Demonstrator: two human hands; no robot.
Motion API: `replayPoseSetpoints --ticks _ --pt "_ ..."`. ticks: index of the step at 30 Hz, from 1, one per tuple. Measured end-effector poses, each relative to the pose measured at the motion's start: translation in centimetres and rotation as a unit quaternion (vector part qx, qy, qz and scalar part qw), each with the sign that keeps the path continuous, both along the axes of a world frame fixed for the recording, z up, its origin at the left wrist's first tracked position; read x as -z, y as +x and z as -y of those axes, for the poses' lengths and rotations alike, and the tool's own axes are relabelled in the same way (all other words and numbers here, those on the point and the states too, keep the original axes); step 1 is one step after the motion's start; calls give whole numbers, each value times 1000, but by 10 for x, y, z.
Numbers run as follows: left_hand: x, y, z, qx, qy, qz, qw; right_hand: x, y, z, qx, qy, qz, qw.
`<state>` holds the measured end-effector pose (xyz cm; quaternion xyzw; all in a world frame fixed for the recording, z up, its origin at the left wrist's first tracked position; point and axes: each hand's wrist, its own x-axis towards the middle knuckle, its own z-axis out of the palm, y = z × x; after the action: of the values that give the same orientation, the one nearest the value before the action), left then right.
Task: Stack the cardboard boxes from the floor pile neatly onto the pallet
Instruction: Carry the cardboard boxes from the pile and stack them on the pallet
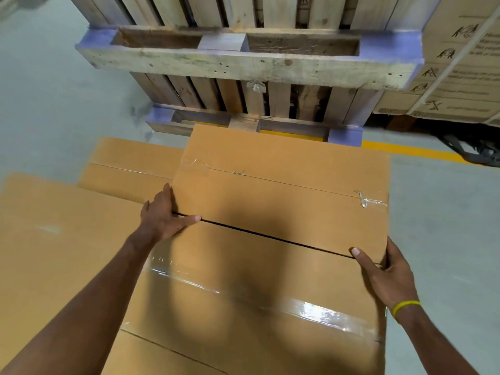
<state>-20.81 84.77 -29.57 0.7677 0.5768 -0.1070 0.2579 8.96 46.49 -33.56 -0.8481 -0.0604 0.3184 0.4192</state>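
A brown cardboard box (281, 190) with clear tape across its top seam lies uppermost on the pile in front of me. My left hand (165, 215) grips its near left corner, thumb on top. My right hand (384, 272), with a yellow wristband, grips its near right corner, thumb on top as well. Under it lies another taped box (243, 307). More brown boxes sit to the left (54, 239) and behind left (130, 163). Wooden pallets with purple-painted blocks (243, 60) stand stacked just beyond the boxes.
Grey concrete floor (48, 98) stretches to the left and right. A yellow floor line (405, 150) runs under the pallets. At the right stands a large printed carton (460, 71) with a white strap, and dark pallet-jack parts (476, 152) lie below it.
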Motion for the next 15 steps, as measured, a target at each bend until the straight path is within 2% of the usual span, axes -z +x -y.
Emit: replayPoseSetpoints --ticks 3,8,11,15 --pt "-18 -12 40 -23 31 43 998 -17 -14 2 3 -31 24 999" --pt "-50 -56 100 -24 -8 103 994 -60 -56 4 19 -83 46 995" --pt "-54 -94 117 -31 -17 99 994 -83 -95 2 -21 -91 70 993" --pt "-72 -138 139 -33 -57 149 987 -125 -164 -5 -81 -71 90 990"
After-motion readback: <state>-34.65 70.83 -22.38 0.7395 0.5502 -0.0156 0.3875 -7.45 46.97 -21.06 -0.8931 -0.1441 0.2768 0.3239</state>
